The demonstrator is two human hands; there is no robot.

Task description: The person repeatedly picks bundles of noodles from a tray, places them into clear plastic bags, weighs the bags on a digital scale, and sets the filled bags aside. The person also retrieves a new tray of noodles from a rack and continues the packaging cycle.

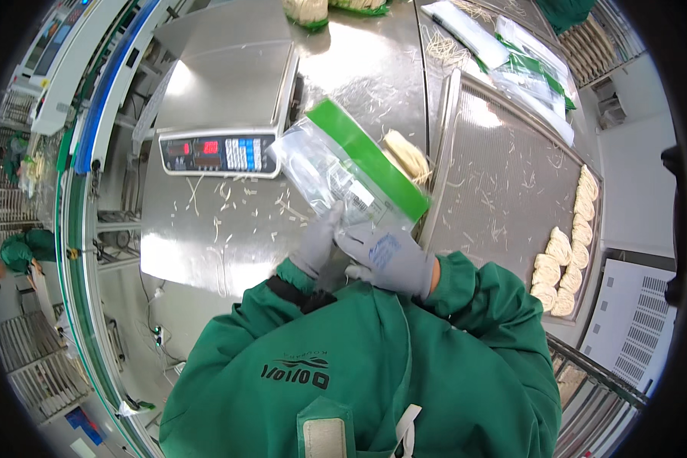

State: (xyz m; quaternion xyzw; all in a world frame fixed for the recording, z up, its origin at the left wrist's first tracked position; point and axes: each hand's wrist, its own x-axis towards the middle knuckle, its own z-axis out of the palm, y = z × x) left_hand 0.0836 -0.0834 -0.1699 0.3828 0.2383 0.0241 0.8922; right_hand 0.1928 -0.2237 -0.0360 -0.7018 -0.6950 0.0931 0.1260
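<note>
A clear plastic bag with a green band [336,169] is held in front of me, above the steel table. My left hand [317,243], in a grey glove, pinches the bag's near edge with its fingers. Close beside it, my right hand [391,258], gloved likewise, is closed on the same edge. The bag looks flat, with a white label on it. Just beyond its green band lies a bundle of pale noodles [409,156], partly hidden by the bag.
A digital scale [220,154] stands at the left, its pan bare. To the right, a metal tray [449,210] holds several noodle nests [563,263]. More flat bags [528,65] and noodle scraps lie at the far right. Filled bags [307,11] stand at the back. A person [29,250] is at far left.
</note>
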